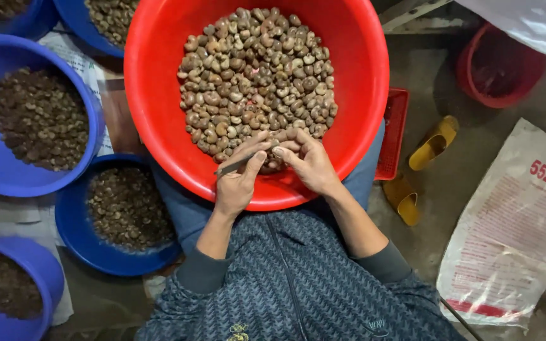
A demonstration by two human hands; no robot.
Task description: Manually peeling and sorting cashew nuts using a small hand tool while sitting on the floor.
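A large red basin rests on my lap, heaped with brownish cashew nuts. Both hands meet at its near rim. My left hand grips a thin dark metal tool that points left. My right hand pinches a nut against my left fingers, just over the edge of the pile. The nut itself is mostly hidden by my fingertips.
Blue bowls of darker nuts or shells stand at left: one large, one lower, one at the bottom corner. A red crate, yellow sandals, a red bucket and a white printed sack lie right.
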